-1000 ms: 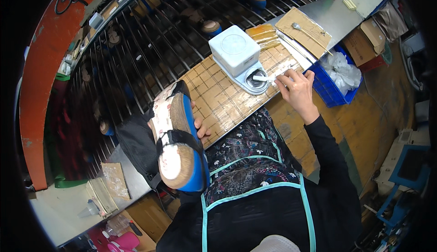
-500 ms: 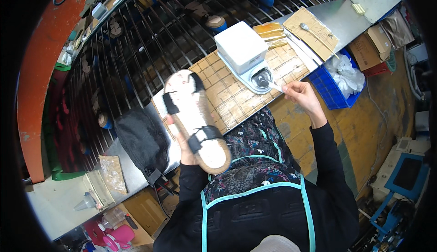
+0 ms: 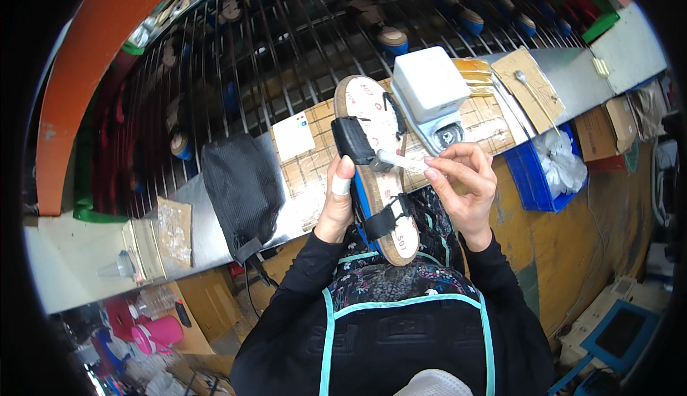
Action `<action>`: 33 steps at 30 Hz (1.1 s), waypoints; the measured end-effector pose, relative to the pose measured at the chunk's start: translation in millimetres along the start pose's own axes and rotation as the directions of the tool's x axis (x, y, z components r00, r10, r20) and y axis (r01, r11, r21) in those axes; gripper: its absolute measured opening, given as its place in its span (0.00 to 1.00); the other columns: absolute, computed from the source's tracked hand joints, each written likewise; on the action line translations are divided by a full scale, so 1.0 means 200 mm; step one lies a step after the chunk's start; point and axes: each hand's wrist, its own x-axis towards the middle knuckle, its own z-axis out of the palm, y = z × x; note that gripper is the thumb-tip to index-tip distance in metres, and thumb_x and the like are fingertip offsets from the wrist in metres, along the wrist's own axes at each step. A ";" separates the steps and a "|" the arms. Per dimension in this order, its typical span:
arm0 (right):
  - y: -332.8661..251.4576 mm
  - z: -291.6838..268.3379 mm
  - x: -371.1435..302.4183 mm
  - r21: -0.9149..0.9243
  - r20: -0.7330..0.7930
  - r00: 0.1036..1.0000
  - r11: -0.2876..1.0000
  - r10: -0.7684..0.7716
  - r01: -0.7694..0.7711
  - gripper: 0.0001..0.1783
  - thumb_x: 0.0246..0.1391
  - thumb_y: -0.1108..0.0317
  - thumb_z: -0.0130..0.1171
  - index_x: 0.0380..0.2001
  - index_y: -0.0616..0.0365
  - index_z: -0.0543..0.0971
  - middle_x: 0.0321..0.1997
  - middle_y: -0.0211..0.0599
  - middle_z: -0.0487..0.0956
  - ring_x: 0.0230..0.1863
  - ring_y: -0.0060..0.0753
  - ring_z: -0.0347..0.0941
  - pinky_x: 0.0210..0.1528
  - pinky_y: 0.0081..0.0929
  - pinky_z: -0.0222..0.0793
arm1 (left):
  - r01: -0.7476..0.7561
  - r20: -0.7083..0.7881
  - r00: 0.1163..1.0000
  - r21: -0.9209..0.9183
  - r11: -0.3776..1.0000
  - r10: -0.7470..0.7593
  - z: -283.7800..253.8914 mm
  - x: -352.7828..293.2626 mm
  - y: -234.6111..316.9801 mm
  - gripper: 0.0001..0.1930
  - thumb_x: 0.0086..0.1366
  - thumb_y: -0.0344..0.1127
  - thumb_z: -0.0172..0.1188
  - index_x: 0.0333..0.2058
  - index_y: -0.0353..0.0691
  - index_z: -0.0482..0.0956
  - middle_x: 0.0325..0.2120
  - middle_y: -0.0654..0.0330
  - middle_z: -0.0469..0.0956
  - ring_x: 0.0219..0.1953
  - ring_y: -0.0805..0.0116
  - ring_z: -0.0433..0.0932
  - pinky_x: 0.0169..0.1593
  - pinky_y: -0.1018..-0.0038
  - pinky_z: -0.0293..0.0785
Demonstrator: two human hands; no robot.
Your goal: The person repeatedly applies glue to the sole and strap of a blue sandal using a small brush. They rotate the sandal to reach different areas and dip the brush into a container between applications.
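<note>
My left hand (image 3: 335, 197), a pale wrap on its thumb, grips the side of a sandal (image 3: 384, 181) with a white face, tan edge and black straps; some blue shows along its side. The sandal is held tilted above my lap and the table edge. Between thumb and fingertips, my right hand (image 3: 466, 187) pinches a slim white brush-like applicator (image 3: 401, 160). Its tip lies over the sandal's middle, by the inner end of a black strap (image 3: 352, 140). Just beyond stands a white box-shaped dispenser (image 3: 429, 84) with a round dark cup (image 3: 449, 135) at its front.
A rack of metal bars (image 3: 286, 59) holding blue-heeled shoe forms runs behind the bench. A black mesh bag (image 3: 240, 188) and a white card (image 3: 293, 137) lie left. At right are a cardboard piece (image 3: 526, 84) with a stick brush and a blue crate (image 3: 526, 181) of plastic bags.
My right hand has brought the applicator from the dispenser's cup over to the sandal. The sandal has turned and shifted closer to the dispenser, and the view has swung.
</note>
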 end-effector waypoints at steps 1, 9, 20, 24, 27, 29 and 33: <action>0.00 0.02 0.00 -0.005 -0.006 1.000 1.000 -0.006 0.006 0.11 0.42 0.67 0.70 0.33 0.53 0.86 0.32 0.27 0.78 0.23 0.17 0.70 0.43 0.23 0.52 | -0.011 -0.035 0.999 0.021 1.000 0.012 -0.01 -0.01 -0.01 0.47 0.56 0.72 0.53 0.59 0.34 0.63 0.49 0.51 0.74 0.49 0.63 0.76 0.50 0.68 0.76; 0.01 0.12 0.06 0.008 -0.004 0.999 0.999 -0.035 0.035 0.10 0.43 0.69 0.70 0.33 0.52 0.86 0.32 0.27 0.75 0.22 0.17 0.66 0.41 0.23 0.51 | -0.083 -0.028 0.996 0.181 0.980 0.089 -0.07 -0.09 0.05 0.40 0.60 0.60 0.58 0.57 0.30 0.64 0.47 0.54 0.74 0.49 0.68 0.73 0.55 0.73 0.66; -0.01 0.15 0.22 -0.011 -0.025 0.986 0.987 -0.163 0.163 0.11 0.42 0.70 0.70 0.33 0.52 0.86 0.32 0.26 0.75 0.24 0.17 0.67 0.41 0.24 0.50 | -0.089 -0.007 0.996 0.190 0.978 0.092 -0.05 -0.10 0.13 0.41 0.59 0.60 0.60 0.58 0.29 0.64 0.47 0.52 0.75 0.49 0.67 0.74 0.54 0.73 0.69; 0.00 0.10 0.25 -0.017 0.054 0.970 0.971 -0.237 0.238 0.11 0.40 0.69 0.71 0.32 0.51 0.86 0.31 0.25 0.75 0.26 0.19 0.67 0.40 0.25 0.50 | -0.084 -0.054 0.993 0.262 0.961 0.102 -0.05 -0.09 0.14 0.44 0.54 0.71 0.56 0.50 0.30 0.69 0.42 0.54 0.76 0.43 0.67 0.77 0.49 0.73 0.73; 0.01 0.05 0.25 -0.032 0.135 0.960 0.967 -0.245 0.252 0.11 0.39 0.69 0.71 0.31 0.51 0.86 0.30 0.25 0.75 0.28 0.20 0.68 0.40 0.26 0.49 | -0.044 -0.038 0.998 0.240 0.970 0.055 -0.06 -0.07 0.14 0.42 0.56 0.71 0.54 0.49 0.31 0.71 0.39 0.56 0.77 0.41 0.68 0.77 0.46 0.73 0.74; 0.01 0.02 0.25 -0.048 0.154 0.948 0.956 -0.279 0.290 0.11 0.39 0.68 0.71 0.31 0.50 0.86 0.30 0.25 0.75 0.28 0.20 0.67 0.40 0.26 0.49 | -0.032 -0.031 0.999 0.191 0.981 0.039 -0.07 -0.06 0.13 0.41 0.58 0.70 0.53 0.51 0.32 0.71 0.39 0.55 0.78 0.42 0.68 0.78 0.48 0.72 0.75; 0.03 -0.03 0.27 0.022 0.210 0.919 0.942 -0.333 0.336 0.11 0.40 0.68 0.71 0.31 0.50 0.86 0.30 0.25 0.75 0.27 0.19 0.67 0.40 0.25 0.51 | 0.033 0.035 0.999 0.038 0.999 -0.034 -0.05 -0.02 0.14 0.43 0.60 0.68 0.51 0.59 0.34 0.64 0.50 0.51 0.74 0.48 0.66 0.77 0.52 0.70 0.75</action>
